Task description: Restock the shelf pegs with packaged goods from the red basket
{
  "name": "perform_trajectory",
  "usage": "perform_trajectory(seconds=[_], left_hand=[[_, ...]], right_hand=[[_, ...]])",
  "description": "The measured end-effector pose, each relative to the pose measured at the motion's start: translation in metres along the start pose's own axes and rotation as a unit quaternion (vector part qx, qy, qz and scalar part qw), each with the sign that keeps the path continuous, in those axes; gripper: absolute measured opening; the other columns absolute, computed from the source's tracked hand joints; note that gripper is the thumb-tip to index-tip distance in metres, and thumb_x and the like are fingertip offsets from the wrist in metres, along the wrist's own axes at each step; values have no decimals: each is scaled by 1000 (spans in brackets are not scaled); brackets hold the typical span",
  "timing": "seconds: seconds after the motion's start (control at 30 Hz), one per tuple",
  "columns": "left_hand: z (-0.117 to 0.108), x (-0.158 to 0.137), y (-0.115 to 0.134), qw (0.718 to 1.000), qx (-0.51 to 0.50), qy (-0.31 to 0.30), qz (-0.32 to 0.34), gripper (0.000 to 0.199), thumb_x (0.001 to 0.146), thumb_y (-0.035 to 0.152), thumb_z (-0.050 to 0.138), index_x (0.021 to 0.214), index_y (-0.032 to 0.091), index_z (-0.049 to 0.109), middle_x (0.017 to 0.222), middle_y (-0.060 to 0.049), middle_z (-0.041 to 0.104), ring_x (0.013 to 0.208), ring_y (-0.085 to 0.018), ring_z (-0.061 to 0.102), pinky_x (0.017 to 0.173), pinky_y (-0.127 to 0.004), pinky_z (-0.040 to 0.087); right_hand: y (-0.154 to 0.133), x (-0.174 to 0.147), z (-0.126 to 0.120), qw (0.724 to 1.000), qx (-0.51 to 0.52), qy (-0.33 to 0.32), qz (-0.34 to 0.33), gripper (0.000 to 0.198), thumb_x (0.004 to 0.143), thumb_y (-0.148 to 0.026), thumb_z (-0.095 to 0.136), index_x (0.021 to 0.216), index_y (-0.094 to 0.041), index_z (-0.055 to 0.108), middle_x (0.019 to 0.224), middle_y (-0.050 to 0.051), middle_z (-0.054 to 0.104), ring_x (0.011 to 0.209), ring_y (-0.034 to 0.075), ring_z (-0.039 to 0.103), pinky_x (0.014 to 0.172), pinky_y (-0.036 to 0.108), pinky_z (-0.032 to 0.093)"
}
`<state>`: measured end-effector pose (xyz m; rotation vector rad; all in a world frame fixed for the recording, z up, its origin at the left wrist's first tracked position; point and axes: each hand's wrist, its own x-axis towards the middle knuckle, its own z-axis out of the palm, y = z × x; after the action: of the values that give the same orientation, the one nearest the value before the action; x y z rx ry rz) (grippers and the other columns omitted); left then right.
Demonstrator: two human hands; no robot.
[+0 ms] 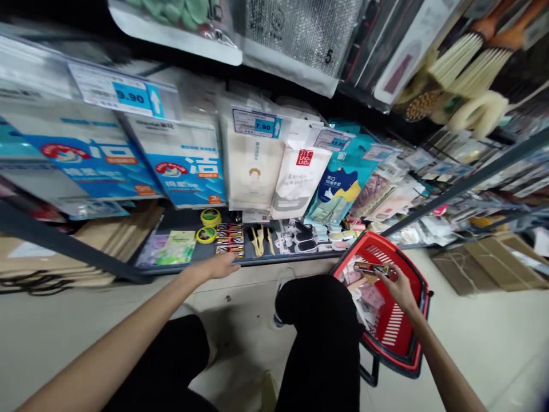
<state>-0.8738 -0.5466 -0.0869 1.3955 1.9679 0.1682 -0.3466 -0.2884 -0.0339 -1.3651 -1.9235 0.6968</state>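
1. A person crouches or sits low before a shop's lowest shelf (274,261), black-trousered knees (321,309) apart.
2. The right hand (397,283) pinches a small dark box (369,268) between thumb and fingers, above the upper left part of a red shopping basket (398,254).
3. Pink and white packages (371,297) lie in the basket, under and beside that box.
4. The left hand (221,265) holds nothing; its fingers reach out just beside the shelf's front edge. Whether they touch it, I cannot tell.
5. Behind those fingers lie small dark-and-red boxes (230,237), with two round yellow tins (206,234) to their left and wooden-handled tools (257,240) to their right.
6. The step in hand appears to be setting the pinched box into the basket; the next move would call for lowering it onto the packages and loosening the right fingers.
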Motion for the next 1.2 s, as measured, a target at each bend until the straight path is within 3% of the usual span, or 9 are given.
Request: perform_trajectory(seconds=[0.07, 0.17, 0.33, 0.47, 0.63, 0.77, 0.97, 1.1, 1.2], left_hand=[[-6, -8, 19, 989, -102, 75, 81, 48, 86, 48, 59, 120, 17, 72, 124, -15, 75, 117, -34, 69, 105, -45, 51], [-26, -34, 58, 933, -240, 198, 180, 41, 91, 51, 59, 116, 21, 73, 121, -11, 77, 112, -29, 71, 103, -43, 54], [-62, -78, 93, 831, -369, 340, 241, 52, 94, 45, 67, 139, 20, 59, 136, -14, 69, 118, -25, 70, 103, -40, 56], [-76, -95, 72, 811, -357, 417, 203, 48, 91, 39, 73, 134, 20, 63, 140, -12, 66, 128, -27, 64, 115, -43, 48], [-62, -99, 45, 845, -454, 240, 152, 40, 86, 42, 78, 116, 19, 65, 122, -11, 73, 108, -25, 72, 95, -37, 59], [-53, -99, 41, 833, -511, 150, 147, 52, 90, 45, 74, 133, 22, 58, 106, -8, 74, 96, -22, 73, 83, -34, 62], [-53, -91, 45, 793, -550, 215, 148, 65, 87, 46, 76, 141, 28, 43, 122, -9, 70, 94, -22, 75, 70, -32, 66], [-53, -84, 39, 731, -581, 334, 127, 56, 86, 48, 77, 123, 26, 42, 125, -8, 69, 91, -20, 77, 79, -38, 67], [-54, -81, 38, 730, -584, 334, 121, 56, 83, 49, 80, 118, 24, 44, 123, -9, 70, 93, -21, 77, 79, -38, 68]], right_hand=[[-48, -2, -11, 996, 75, -35, -22, 54, 74, -54, 84, 113, -21, 67, 106, 10, 75, 98, 27, 71, 88, 41, 59], [-131, -9, 16, 980, 166, -59, -94, 47, 80, -42, 83, 120, -24, 66, 117, 8, 70, 109, 24, 68, 98, 39, 57], [-264, -7, 134, 903, 334, -191, -190, 45, 84, -37, 81, 123, -25, 62, 129, 8, 62, 121, 21, 64, 104, 34, 55], [-327, -7, 220, 844, 440, -237, -193, 57, 82, -43, 82, 125, -29, 49, 132, 9, 62, 122, 21, 63, 102, 37, 57], [-316, -36, 264, 859, 446, -233, -96, 46, 82, -49, 80, 114, -27, 56, 115, 6, 68, 109, 21, 67, 99, 39, 58], [-305, -49, 266, 832, 400, -379, -69, 52, 86, -51, 76, 129, -25, 61, 107, 6, 72, 97, 21, 69, 94, 40, 59], [-305, -48, 266, 839, 394, -365, -87, 48, 87, -52, 75, 122, -25, 55, 131, 9, 64, 108, 20, 69, 98, 41, 59], [-301, -48, 257, 862, 280, -356, -228, 60, 80, -42, 85, 129, -26, 54, 136, 10, 59, 119, 26, 64, 97, 46, 61], [-298, -44, 249, 864, 250, -302, -316, 36, 91, -35, 74, 123, -26, 62, 130, 10, 60, 116, 25, 64, 88, 42, 65]])
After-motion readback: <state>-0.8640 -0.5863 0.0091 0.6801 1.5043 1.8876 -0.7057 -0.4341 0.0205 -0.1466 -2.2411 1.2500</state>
